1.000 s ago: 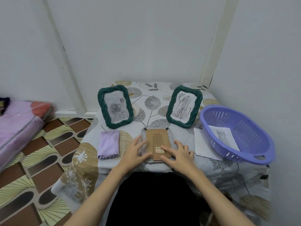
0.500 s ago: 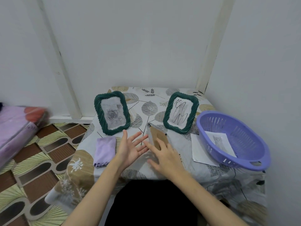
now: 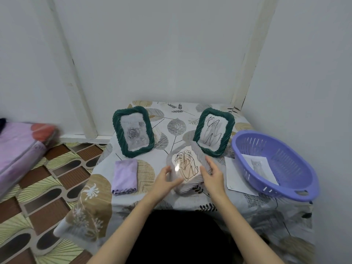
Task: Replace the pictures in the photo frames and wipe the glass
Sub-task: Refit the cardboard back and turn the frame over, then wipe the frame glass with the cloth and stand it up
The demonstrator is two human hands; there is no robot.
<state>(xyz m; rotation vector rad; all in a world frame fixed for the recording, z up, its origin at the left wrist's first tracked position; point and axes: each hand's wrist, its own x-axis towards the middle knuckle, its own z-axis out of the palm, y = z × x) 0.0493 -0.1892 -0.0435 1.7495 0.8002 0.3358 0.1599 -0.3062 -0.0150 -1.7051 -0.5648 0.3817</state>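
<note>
Both hands, left and right, gripped the white frame glass-up; wiping with the cloth likely followed.

We see pale walls up top, patterned floor lower left, leaf-print table centre, mattress left edge.

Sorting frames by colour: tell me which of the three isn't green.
The pale grey frame held between both hands; the two standing behind it are dark green.
</note>
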